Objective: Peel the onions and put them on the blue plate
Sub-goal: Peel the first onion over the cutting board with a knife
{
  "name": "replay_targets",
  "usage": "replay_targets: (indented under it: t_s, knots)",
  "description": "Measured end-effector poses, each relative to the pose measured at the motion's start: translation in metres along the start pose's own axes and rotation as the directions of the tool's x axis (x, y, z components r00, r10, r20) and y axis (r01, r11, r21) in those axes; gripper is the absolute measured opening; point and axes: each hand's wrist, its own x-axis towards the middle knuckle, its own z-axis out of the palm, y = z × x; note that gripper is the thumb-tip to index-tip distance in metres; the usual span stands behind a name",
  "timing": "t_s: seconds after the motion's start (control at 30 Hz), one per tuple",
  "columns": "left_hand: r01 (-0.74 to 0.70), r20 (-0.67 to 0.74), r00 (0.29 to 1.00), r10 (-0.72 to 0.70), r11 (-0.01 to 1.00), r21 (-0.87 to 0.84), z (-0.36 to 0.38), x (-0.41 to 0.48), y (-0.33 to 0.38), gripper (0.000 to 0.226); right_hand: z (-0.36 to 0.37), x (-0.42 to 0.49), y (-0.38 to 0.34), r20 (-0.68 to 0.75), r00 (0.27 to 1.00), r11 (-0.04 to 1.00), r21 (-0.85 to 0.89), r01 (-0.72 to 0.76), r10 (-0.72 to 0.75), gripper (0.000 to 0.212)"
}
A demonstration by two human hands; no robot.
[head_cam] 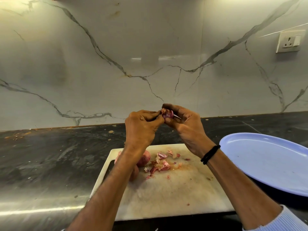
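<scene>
On the left part of the cutting board (166, 197), a few unpeeled onions (144, 158) lie half hidden under our left forearm, with loose peels (160, 164) just beside them. Above the board our left hand (141, 127) is curled, its thumb and fingertips pinching a flap of skin on the small onion (168, 113). Our right hand (185, 125) grips that onion between thumb and fingers, up in the air. To do this well we should keep the right hand firm, draw the skin along the bulb in one strip rather than tear it in bits, and turn the bulb a little after each pull. The blue plate (270, 162) waits on the right, near the board. No onion shows on it, and this one belongs there once no dry skin is left.
</scene>
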Motion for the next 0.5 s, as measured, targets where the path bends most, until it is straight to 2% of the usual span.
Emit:
replay_targets:
  t_s: [0.2, 0.33, 0.5]
  knots:
    - [0.071, 0.009, 0.997, -0.071, 0.997, -0.023, -0.0042, 0.0018, -0.0015, 0.022, -0.0019, 0.0001, 0.0019, 0.007, 1.000, 0.999, -0.040, 0.015, -0.014, 0.042]
    - [0.158, 0.052, 0.987, -0.151, 0.975, -0.158, -0.0063, 0.0033, 0.0007, 0.020, -0.0025, 0.0018, 0.0016, 0.008, 1.000, 1.000, -0.026, 0.014, -0.013, 0.041]
    - [0.196, 0.088, 0.979, -0.182, 0.959, -0.204, -0.0067, 0.0025, 0.0032, 0.021, -0.0034, 0.0034, 0.0045, 0.016, 1.000, 0.999, -0.041, 0.015, -0.014, 0.041]
